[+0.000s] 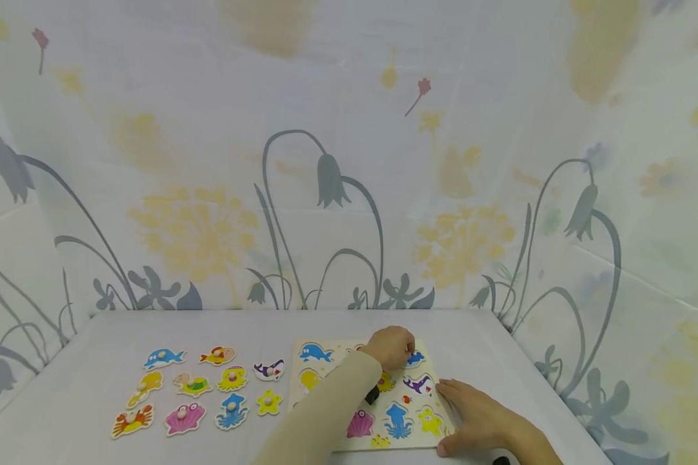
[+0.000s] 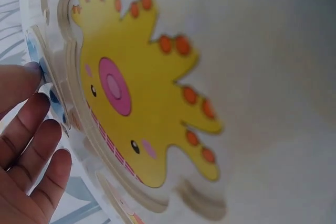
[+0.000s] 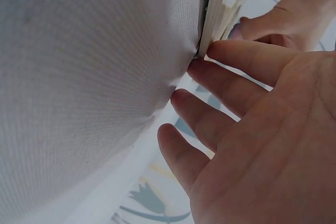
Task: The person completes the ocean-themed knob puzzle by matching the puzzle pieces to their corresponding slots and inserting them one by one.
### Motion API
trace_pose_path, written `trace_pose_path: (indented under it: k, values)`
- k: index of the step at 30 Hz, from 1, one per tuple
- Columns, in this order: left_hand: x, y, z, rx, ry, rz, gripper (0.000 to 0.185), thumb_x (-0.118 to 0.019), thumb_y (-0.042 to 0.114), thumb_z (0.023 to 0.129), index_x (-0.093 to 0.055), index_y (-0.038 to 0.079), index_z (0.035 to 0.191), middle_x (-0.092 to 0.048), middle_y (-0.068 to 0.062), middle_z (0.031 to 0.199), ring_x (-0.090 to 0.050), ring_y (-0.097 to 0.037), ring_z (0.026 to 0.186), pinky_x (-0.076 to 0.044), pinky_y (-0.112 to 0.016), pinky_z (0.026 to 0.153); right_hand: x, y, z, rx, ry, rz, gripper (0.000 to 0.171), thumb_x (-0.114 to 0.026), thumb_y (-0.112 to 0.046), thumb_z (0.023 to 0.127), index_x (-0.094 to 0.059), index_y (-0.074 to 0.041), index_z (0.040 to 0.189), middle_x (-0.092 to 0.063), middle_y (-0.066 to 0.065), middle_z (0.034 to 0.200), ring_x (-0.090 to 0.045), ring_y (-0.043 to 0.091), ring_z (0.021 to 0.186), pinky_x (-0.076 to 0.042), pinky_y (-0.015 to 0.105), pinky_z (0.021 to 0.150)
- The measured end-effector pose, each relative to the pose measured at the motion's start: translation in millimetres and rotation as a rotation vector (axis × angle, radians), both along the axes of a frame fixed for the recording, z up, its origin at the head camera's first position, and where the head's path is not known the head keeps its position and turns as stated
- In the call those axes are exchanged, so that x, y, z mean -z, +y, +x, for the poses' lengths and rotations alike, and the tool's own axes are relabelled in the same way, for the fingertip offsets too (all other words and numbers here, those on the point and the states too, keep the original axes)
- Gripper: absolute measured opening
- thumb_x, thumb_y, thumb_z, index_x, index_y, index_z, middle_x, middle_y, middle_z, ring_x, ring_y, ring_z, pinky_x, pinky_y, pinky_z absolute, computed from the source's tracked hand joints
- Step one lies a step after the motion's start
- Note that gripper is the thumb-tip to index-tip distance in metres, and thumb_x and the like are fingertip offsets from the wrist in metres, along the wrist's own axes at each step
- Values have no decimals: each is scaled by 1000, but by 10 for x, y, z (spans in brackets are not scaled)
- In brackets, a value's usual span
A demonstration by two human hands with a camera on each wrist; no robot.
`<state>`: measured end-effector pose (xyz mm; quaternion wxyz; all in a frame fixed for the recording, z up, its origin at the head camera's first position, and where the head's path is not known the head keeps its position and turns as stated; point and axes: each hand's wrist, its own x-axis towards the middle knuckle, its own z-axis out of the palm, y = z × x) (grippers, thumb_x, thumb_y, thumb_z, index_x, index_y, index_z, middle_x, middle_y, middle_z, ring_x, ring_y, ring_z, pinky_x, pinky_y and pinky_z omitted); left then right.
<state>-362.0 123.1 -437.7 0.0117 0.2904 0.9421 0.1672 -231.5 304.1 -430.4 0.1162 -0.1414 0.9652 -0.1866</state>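
Wooden puzzle board (image 1: 326,352) lies flat on the white table (image 1: 477,336), right of centre and close to the near edge, printed with sea-animal shapes. Left hand (image 1: 391,347) is over the board's far right part, fingers curled down onto a small blue fish piece (image 1: 415,357) there; it pinches the piece at its top, though the exact finger contact is partly hidden in the head view. In the left wrist view the fingers (image 2: 31,145) lie loosely side by side next to a blue piece edge, with the board's yellow octopus print (image 2: 142,103) filling the frame. Right hand (image 1: 479,420) rests flat at the board's right edge, fingers straight and slightly spread, thumb at the near right corner; the right wrist view shows the fingertips (image 3: 220,51) touching the board's edge (image 3: 218,14). To the left of the board, well apart from both hands, loose animal pieces lie in rows: a blue whale (image 1: 163,358), a red crab (image 1: 132,420), a pink shell (image 1: 184,418), a yellow star (image 1: 269,402). Flower-print cloth (image 1: 326,161) hangs behind the table.
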Motion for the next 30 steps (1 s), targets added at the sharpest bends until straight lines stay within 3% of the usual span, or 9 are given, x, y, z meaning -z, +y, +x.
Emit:
trace_pose_path:
  k: [6,13,21,30]
  values:
    - [-31,8,-8,24,32,-18,5,-66,20,89,-71,19,89,-62,10,84,-50,-7,73,-47,-22,76,-15,9,-7,-19,10,-3,105,-81,-58,59,-45,0,139,-41,19,144,-33,44,133,-25,62,104]
    - [-45,22,-2,-1,8,-20,6,-67,21,89,-72,19,92,-62,9,84,-50,-8,75,-47,-23,78,-6,20,-14,-17,9,-6,105,-81,-58,59,-45,0,139,-42,18,144,-34,43,132,-26,62,103]
    - [-46,-22,-6,39,-11,2,9,-73,24,83,-72,23,93,-60,11,86,-49,-6,74,-45,-22,72,-6,13,-5,-14,11,5,104,-81,-58,59,-45,-1,138,-42,18,143,-34,43,133,-26,62,103]
    - [-84,-60,-10,94,-7,-87,20,-76,33,81,-73,29,100,-56,9,96,-46,-8,84,-43,-23,81,-10,8,1,-17,10,9,104,-80,-59,59,-45,-1,139,-42,18,143,-35,42,132,-27,61,103]
